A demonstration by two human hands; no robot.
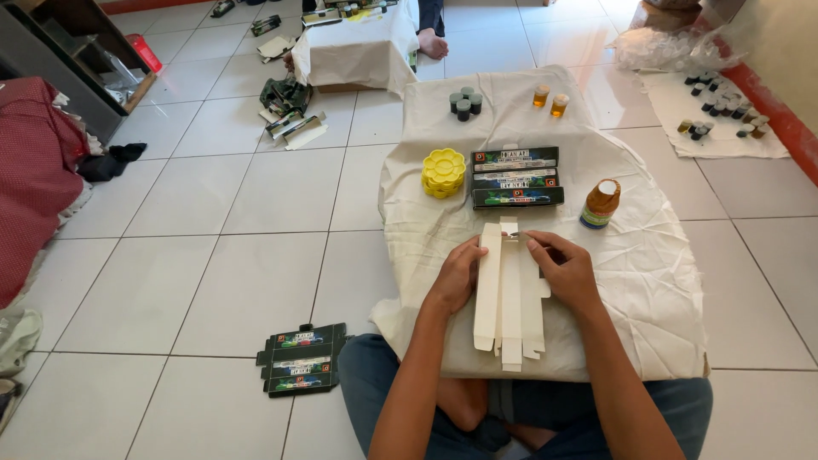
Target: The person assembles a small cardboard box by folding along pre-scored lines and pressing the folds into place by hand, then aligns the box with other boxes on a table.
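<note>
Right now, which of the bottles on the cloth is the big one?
The amber bottle with the white cap, beside the dark boxes. The two amber bottles farther away are much smaller.

White glossy floor tiles (213, 204) with grey grout fill the room, brightly daylit. A dark shelf unit (64, 51) stands far up-left of the fingers; a red skirting strip (780, 111) runs along the right wall.

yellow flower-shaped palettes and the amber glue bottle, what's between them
In the head view, a stack of dark printed boxes lies between the yellow palettes and the amber bottle, on the cream cloth.
</note>
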